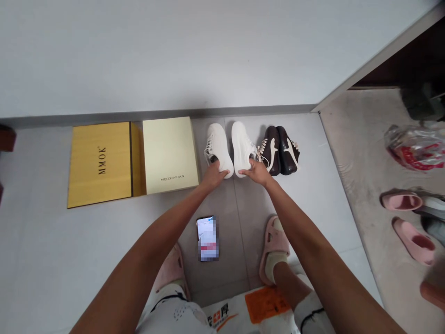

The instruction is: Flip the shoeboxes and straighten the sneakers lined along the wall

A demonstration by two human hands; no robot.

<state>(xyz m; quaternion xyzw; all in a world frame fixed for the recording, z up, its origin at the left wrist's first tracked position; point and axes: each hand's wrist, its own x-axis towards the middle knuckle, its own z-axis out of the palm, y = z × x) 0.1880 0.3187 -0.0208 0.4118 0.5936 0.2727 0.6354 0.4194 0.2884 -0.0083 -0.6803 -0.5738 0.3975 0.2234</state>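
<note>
Two white sneakers stand side by side on the grey tiles, toes toward the wall and soles facing each other. My left hand [213, 177] grips the heel of the left white sneaker [219, 144], fingers inside its opening and thumb on the outside. At the heel of the right white sneaker [239, 139] my right hand [256, 171] has the same kind of hold. Just right of it sits a pair of dark brown sneakers [284, 153] with cream stripes and laces, close to my right fingers.
To the left lie a yellow MMOK box [100, 176] and a pale MEIZHIYUAN box [170, 153]. A lit phone [207, 239] rests between my slippered feet. Behind everything rises a white wall [208, 55]. Pink slippers [413, 241] and a plastic bag [413, 146] are at right.
</note>
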